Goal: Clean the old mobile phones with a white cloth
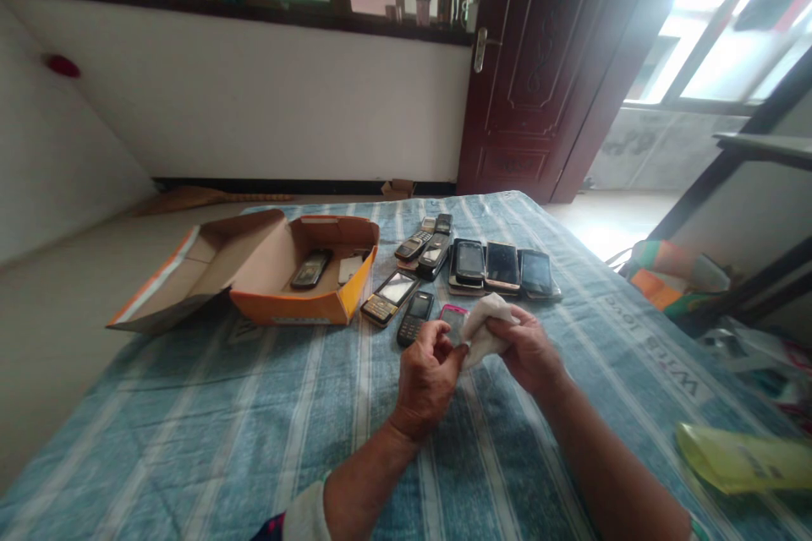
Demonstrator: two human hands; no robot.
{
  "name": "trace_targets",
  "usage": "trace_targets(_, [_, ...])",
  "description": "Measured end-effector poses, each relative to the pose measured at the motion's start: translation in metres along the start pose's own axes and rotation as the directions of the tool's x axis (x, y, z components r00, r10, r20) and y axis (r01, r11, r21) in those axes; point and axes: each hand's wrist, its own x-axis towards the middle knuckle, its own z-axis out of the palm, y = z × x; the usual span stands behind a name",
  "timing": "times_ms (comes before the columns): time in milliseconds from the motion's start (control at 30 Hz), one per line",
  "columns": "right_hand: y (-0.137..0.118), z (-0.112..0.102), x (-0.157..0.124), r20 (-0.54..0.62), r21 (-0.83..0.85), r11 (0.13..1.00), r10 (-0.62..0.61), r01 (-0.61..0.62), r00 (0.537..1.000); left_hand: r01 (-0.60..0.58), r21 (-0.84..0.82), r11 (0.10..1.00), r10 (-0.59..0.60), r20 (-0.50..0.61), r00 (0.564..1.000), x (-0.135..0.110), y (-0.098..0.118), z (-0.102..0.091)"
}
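Observation:
My left hand (429, 376) is closed in a pinch on the edge of a white cloth (485, 323), just in front of a pink-edged phone (452, 319). My right hand (529, 351) is closed around the same cloth, which bunches up over its fingers. Both hands hover above a blue striped cover (254, 431). Several phones lie just beyond them: a black keypad phone (415, 317), a gold one (389, 297) and three touchscreen phones (502, 269) in a row.
An open orange cardboard box (298, 304) at left holds a dark phone (310, 269) and a white item (349, 268); its lid (190, 275) lies open to the left. A yellow-green plastic item (736, 456) lies at the right edge. A dark door (539, 59) stands behind.

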Motion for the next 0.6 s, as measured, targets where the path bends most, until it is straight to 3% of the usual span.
trace_targets(133, [-0.007,-0.003,0.005,-0.193,-0.079,0.984,-0.171,0.158,0.966,-0.047,0.043,0.998,0.046,0.019,0.999,0.004,-0.001,-0.003])
trace_targets(200, [-0.008,-0.004,0.006,-0.270,-0.250,0.946,-0.273,0.207,0.923,-0.103,0.120,0.987,0.102,0.013,0.995,0.006,-0.004,-0.006])
trace_targets(267, [-0.006,-0.005,0.005,-0.265,-0.522,0.820,-0.419,0.237,0.868,-0.218,0.288,0.932,0.220,0.026,0.975,0.008,-0.007,-0.008])
trace_targets(367, [0.003,-0.005,0.003,-0.008,-0.807,0.464,-0.628,0.366,0.779,-0.386,0.572,0.724,0.392,0.120,0.912,0.005,-0.012,-0.010])
trace_targets(467, [0.016,-0.002,0.004,0.304,-0.841,0.140,-0.677,0.523,0.670,-0.448,0.710,0.543,0.437,0.217,0.873,-0.002,-0.017,-0.009])
trace_targets(533, [0.023,0.000,0.005,0.422,-0.833,0.004,-0.641,0.553,0.640,-0.455,0.756,0.471,0.425,0.258,0.868,-0.005,-0.018,-0.008])
trace_targets(600, [0.028,0.003,0.006,0.481,-0.832,-0.063,-0.575,0.551,0.661,-0.438,0.790,0.430,0.399,0.269,0.877,-0.007,-0.019,-0.008])
